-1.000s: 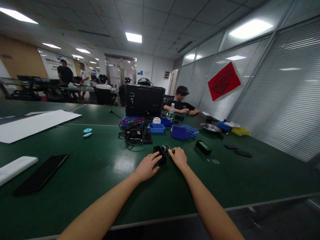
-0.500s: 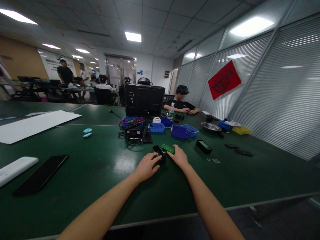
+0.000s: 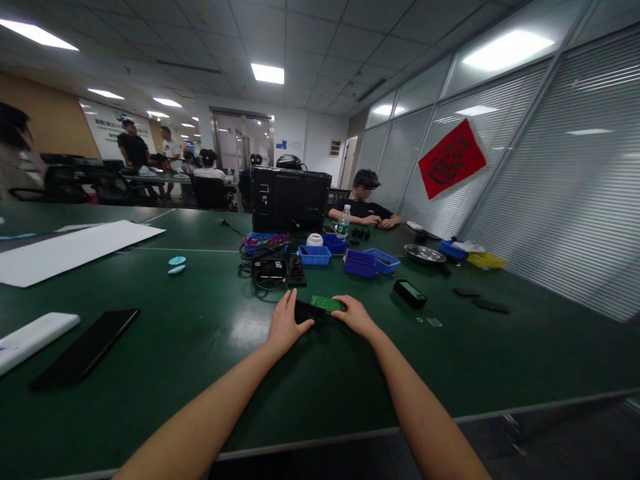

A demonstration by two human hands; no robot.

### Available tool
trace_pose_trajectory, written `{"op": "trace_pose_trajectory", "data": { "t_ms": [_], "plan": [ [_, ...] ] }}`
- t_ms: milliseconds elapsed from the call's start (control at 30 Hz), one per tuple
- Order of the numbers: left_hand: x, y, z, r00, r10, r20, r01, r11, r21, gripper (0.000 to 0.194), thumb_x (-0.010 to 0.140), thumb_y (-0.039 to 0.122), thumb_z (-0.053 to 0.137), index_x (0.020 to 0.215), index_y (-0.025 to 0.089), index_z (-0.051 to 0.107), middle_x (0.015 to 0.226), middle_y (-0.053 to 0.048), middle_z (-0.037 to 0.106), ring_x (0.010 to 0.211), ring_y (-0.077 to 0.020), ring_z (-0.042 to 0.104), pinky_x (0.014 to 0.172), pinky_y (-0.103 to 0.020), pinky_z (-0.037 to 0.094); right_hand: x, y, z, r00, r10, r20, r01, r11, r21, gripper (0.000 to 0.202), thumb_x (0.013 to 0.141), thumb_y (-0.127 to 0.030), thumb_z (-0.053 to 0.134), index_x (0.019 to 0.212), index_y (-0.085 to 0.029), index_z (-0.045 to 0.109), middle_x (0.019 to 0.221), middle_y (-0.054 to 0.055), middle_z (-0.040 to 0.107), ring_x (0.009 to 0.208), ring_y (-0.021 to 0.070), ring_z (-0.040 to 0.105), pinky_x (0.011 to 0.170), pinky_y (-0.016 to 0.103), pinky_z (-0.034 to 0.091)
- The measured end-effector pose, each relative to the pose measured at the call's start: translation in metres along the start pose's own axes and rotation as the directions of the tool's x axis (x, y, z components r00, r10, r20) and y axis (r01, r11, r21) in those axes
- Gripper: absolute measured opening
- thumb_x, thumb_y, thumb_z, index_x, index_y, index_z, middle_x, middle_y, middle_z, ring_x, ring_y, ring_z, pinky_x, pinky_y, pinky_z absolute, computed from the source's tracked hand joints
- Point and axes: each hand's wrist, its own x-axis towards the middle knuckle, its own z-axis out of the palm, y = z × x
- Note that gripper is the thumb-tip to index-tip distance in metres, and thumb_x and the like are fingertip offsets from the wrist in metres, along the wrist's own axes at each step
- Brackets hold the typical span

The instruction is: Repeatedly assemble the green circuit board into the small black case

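My left hand [image 3: 287, 323] grips the near-left end of a black plastic casing [image 3: 309, 312], its thumb along the near side and its fingers at the far side. Between the thumb and fingers of my right hand [image 3: 353, 317] is the right end of a green circuit board [image 3: 325, 304]. The board lies just behind and partly above the casing; whether the two touch I cannot tell. Further right on the table stands an open black box [image 3: 410, 293] with a green face inside. Near it are a small ring [image 3: 419, 320] and a clear flat piece [image 3: 435, 323].
Behind my hands are a black adapter with cables [image 3: 270, 270], blue bins [image 3: 314, 255], a baseball [image 3: 315, 240], a water bottle [image 3: 343, 223] and a monitor [image 3: 290, 200]. A metal bowl [image 3: 425, 254] stands right. A person [image 3: 370, 203] sits across the green table [image 3: 200, 360].
The black casing has turned sideways and shifted left in my left hand, whose grip now sits at its end. The green board has moved slightly left and lies more level.
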Motion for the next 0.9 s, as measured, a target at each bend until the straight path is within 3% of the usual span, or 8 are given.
{"op": "trace_pose_trajectory", "data": {
  "t_ms": [167,267,433,600,733,900],
  "plan": [
    [0.0,-0.005,0.003,0.99,-0.026,0.135,0.033,0.998,-0.047,0.083,0.065,0.031,0.065,0.135,0.018,0.024,0.119,-0.01,0.05,0.11,-0.0226,0.047,0.093,-0.033,0.036,0.002,0.004,-0.002,0.985,0.102,-0.136,-0.094,0.993,0.067,0.039,0.063,-0.024,0.065,0.101,-0.018,0.062,0.081,0.002,0.054,0.069,0.0136,0.05,0.068,0.028,0.041],
    [-0.001,-0.005,0.003,0.986,-0.018,0.169,0.033,0.996,-0.088,0.084,0.064,0.025,0.065,0.135,0.019,0.022,0.116,-0.009,0.053,0.108,-0.0212,0.049,0.092,-0.032,0.036,0.004,0.002,-0.003,0.951,0.183,-0.249,-0.122,0.963,0.241,0.042,0.062,-0.03,0.064,0.102,-0.016,0.061,0.081,0.003,0.057,0.07,0.0152,0.052,0.07,0.03,0.043],
    [0.001,-0.008,0.005,0.983,-0.046,0.179,0.07,0.99,-0.126,0.085,0.063,0.023,0.065,0.136,0.018,0.021,0.119,-0.009,0.052,0.109,-0.0222,0.048,0.092,-0.033,0.037,0.001,-0.015,-0.005,0.971,0.175,-0.163,-0.037,0.784,0.619,0.049,0.065,-0.037,0.062,0.109,-0.015,0.058,0.088,0.005,0.061,0.078,0.0166,0.055,0.073,0.031,0.044],
    [0.002,-0.009,0.006,0.985,-0.049,0.166,0.079,0.981,-0.179,0.087,0.061,0.02,0.067,0.135,0.021,0.022,0.124,-0.008,0.05,0.112,-0.0228,0.047,0.093,-0.034,0.036,-0.004,-0.031,-0.008,0.996,0.03,-0.079,0.017,0.845,0.535,0.042,0.064,-0.032,0.065,0.103,-0.018,0.061,0.088,0.002,0.056,0.072,0.0125,0.052,0.069,0.027,0.043],
    [0.002,-0.008,0.005,0.985,-0.051,0.165,0.081,0.98,-0.181,0.085,0.062,0.02,0.067,0.135,0.019,0.024,0.125,-0.01,0.049,0.111,-0.0221,0.048,0.094,-0.034,0.035,-0.006,-0.035,-0.01,1.0,-0.013,-0.009,0.015,0.906,0.422,0.038,0.064,-0.029,0.064,0.101,-0.02,0.062,0.082,-0.001,0.049,0.06,0.0085,0.045,0.06,0.024,0.041],
    [0.002,-0.006,0.003,0.986,-0.021,0.167,0.049,0.986,-0.162,0.075,0.063,0.019,0.067,0.13,0.018,0.034,0.125,-0.009,0.05,0.112,-0.021,0.047,0.096,-0.033,0.034,-0.005,-0.033,-0.01,0.999,-0.048,-0.004,0.047,0.936,0.348,0.035,0.065,-0.029,0.064,0.098,-0.02,0.063,0.082,0.0,0.05,0.066,0.0108,0.047,0.064,0.025,0.04]
  ]
}}
